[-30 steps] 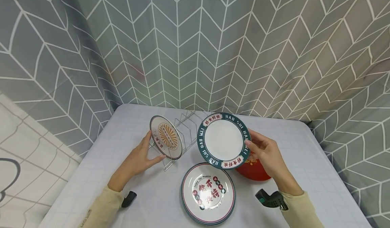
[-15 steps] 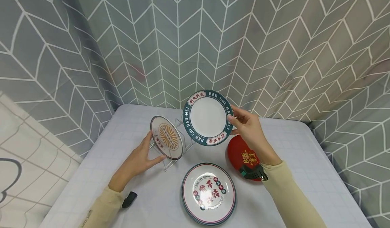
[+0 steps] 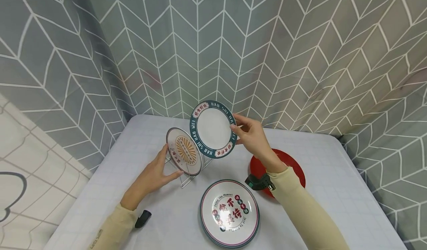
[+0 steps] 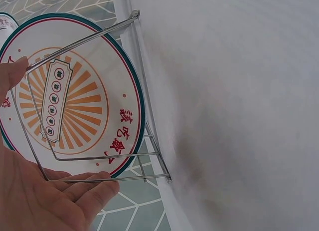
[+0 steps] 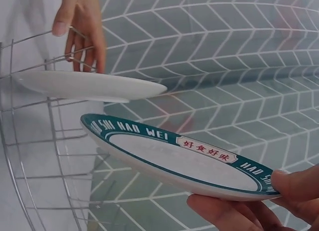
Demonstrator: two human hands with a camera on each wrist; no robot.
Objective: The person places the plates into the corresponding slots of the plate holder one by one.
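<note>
1. Green-rimmed plate (image 3: pixel 214 128), white in the middle, held tilted in the air over the wire rack (image 4: pixel 82 43), just right of the sunburst plate (image 3: pixel 186 150).
2. The right hand (image 3: pixel 251 133) pinches its right rim between thumb and fingers.
3. The left hand (image 3: pixel 151 177) grips the rack's left end, thumb and fingers on the wires.
4. The sunburst plate leans in the rack, its orange design facing left.
5. Nearer, a plate stack (image 3: pixel 230 213) lies on the white table (image 3: pixel 173 220).
6. Right of that, a red object (image 3: pixel 288 164), probably round, is partly hidden by the right forearm.
7. A grey chevron curtain (image 3: pixel 230 49) hangs at the far side.
</note>
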